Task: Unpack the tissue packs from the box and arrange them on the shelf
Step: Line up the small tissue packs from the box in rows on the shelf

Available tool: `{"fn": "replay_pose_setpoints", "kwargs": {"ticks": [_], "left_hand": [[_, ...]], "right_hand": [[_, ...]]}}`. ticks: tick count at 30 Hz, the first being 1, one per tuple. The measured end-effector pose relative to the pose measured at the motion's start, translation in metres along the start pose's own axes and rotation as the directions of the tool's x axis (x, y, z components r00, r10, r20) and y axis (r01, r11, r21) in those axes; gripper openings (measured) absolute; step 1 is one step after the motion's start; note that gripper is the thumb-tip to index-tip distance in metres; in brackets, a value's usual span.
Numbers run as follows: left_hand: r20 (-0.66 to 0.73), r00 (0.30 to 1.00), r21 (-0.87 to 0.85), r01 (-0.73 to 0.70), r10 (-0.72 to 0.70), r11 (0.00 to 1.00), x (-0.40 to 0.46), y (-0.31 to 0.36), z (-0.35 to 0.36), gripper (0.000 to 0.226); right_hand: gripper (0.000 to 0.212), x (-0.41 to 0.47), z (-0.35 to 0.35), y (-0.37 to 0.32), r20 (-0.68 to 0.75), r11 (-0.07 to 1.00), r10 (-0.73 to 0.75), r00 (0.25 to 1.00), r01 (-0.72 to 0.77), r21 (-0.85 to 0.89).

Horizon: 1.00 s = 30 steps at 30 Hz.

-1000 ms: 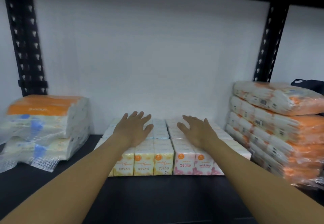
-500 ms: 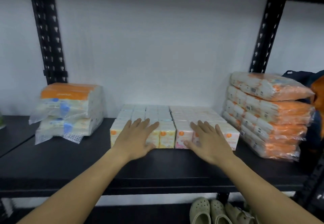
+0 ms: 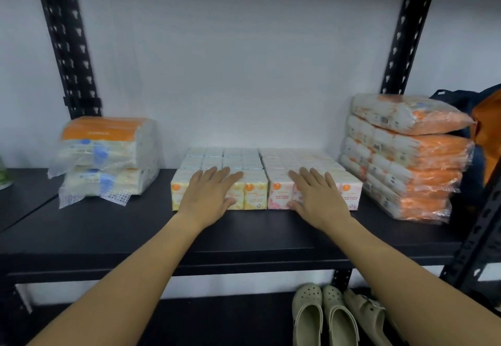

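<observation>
9 o'clock: two stacked blue-and-orange bundles (image 3: 108, 156) on black shelf (image 3: 113, 226) | centre: left hand (image 3: 210, 196) flat, fingers straight, pressing yellow tissue packs (image 3: 254, 194); right hand (image 3: 320, 196) flat, released, pressing pink tissue packs (image 3: 279, 195) | 3 o'clock: orange bundle stack (image 3: 406, 156) | 5 o'clock, below: clogs (image 3: 325, 316)

1. You have one view only, from a wide-angle camera worn on your head; no second view shares the scene.
2. It faces forward and slightly down at a black shelf (image 3: 244, 234), square to the white wall behind.
3. It sits close: your forearms enter from the bottom corners, and your left hand (image 3: 208, 196) and right hand (image 3: 320, 199) lie near centre.
4. The lower edge takes in shoes (image 3: 325, 318) on the level below.
</observation>
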<state>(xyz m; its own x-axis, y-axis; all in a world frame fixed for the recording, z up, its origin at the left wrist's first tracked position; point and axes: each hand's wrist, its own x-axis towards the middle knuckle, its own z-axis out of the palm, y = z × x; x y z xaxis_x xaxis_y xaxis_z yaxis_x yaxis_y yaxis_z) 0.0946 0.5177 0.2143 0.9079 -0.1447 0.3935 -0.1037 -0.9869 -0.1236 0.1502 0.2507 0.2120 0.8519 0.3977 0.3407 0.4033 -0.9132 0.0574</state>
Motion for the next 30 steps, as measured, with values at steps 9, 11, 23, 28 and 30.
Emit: {"fn": "replay_pose_setpoints", "kwargs": {"ticks": [9, 11, 23, 28, 30], "left_hand": [[0.071, 0.992, -0.049, 0.105, -0.101, 0.993, -0.03, 0.041, -0.037, 0.065], [0.032, 0.994, -0.151, 0.111, -0.107, 0.982, -0.055, 0.055, -0.041, 0.063], [-0.021, 0.982, -0.639, 0.13, -0.186, 0.758, -0.246, 0.11, 0.034, 0.05], [0.235, 0.947, -0.575, 0.317, -0.22, 0.754, -0.3, 0.115, 0.104, 0.055], [0.356, 0.907, -0.532, 0.395, -0.225, 0.749, -0.317, 0.114, 0.131, 0.052]], "right_hand": [[0.073, -0.038, -0.039, -0.024, 0.005, 0.995, 0.071, 0.997, -0.072, 0.067], [0.069, -0.06, -0.043, -0.034, -0.04, 0.986, 0.075, 0.996, -0.068, 0.15], [0.06, -0.239, 0.044, -0.101, -0.055, 0.851, 0.062, 0.997, -0.024, 0.525], [0.066, -0.285, 0.113, -0.109, 0.201, 0.871, 0.054, 0.978, -0.144, 0.47], [0.065, -0.297, 0.138, -0.109, 0.288, 0.882, 0.052, 0.956, -0.179, 0.436]]}}
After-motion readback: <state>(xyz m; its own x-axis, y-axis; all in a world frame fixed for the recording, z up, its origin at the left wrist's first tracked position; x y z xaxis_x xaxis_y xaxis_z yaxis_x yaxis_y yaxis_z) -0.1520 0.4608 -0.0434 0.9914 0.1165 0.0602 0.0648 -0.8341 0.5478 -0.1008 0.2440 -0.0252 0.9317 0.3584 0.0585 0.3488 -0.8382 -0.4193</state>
